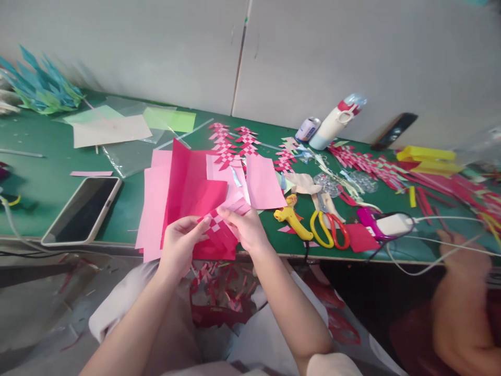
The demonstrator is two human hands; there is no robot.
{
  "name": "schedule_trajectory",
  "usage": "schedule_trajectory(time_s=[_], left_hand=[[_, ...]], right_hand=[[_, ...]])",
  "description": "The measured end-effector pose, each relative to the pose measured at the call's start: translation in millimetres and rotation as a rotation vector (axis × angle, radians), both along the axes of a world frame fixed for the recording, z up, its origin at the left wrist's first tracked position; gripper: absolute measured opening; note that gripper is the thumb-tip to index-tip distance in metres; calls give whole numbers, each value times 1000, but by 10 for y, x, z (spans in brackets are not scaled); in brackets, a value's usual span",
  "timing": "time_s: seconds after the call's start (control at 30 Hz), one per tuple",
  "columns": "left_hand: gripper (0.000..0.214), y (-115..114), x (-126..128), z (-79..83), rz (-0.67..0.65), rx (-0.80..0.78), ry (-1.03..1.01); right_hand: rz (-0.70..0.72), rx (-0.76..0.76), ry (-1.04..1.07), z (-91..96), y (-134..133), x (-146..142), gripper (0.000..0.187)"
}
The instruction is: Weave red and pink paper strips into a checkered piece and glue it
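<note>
Between my two hands is a small piece woven from pink and red paper strips (216,225), its checkered middle facing up. My left hand (180,241) pinches its left edge with thumb and fingers. On the opposite side, my right hand (246,225) grips it, thumb on top. Loose strip ends fan out below and to the upper right. Beneath and behind lie dark pink paper sheets (183,177) and light pink sheets (265,183). Finished-looking woven paper strands (224,146) with pointed edges rest beyond them on the green table.
A phone (84,211) lies at the left. To the right are a yellow glue gun (293,218), scissors (329,230) and a purple power strip (370,224) with cables. A bottle (332,125) and can (307,129) stand behind. Another person's arm (462,292) is at far right.
</note>
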State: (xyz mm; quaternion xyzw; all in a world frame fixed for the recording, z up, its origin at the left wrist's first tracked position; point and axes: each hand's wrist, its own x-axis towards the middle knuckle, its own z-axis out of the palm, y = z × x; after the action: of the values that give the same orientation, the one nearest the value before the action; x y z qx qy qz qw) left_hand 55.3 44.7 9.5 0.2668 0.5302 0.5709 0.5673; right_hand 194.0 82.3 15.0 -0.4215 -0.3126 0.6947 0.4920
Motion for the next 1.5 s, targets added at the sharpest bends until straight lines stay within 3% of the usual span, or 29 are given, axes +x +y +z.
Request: schedule_trajectory(time_s=[0.67, 0.9, 1.17, 1.5], left_hand=[[26, -11, 14, 10, -1, 26, 21], [29, 39, -9, 64, 118, 20, -111], [31, 57, -13, 100, 174, 9, -120], [29, 52, -9, 72, 164, 19, -110]], right_hand=[[101, 72, -46, -16, 6, 39, 32], [312, 102, -119, -7, 49, 141, 28], [289, 146, -343, -72, 55, 161, 28], [267, 169, -468, 58, 5, 148, 26]])
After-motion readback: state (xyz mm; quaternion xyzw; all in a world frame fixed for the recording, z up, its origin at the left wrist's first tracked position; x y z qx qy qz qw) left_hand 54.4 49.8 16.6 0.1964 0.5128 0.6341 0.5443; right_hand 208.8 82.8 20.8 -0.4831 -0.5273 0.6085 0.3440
